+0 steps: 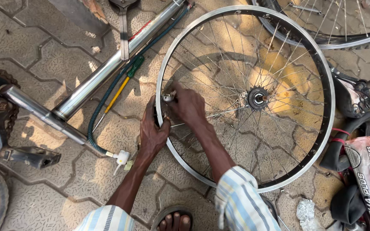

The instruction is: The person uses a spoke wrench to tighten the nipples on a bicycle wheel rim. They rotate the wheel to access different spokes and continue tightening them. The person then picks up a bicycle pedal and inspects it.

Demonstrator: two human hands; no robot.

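Bright, polished metal on the round silver bicycle wheel rim (246, 98), its thin wire spokes glinting. Left of that rim lies a long chrome pump tube (116, 60), mirror-glossy, with a matt green rubber hose (103, 100) beside it. Beneath the rim, rough grey patterned paving stones (43, 60), dusty and dull. Right of it, matt black rubber tubing (343, 141).

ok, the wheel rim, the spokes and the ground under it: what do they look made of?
Round silver wheel rim: looks like bright polished metal, since it throws sun glints; steel or aluminium can't be told. Thin silver spokes: wire-like metal, shiny. Grey interlocking paving blocks: probably concrete, matte with a stamped texture. The left hand grips the rim; the right hand holds a small metal tool at it.
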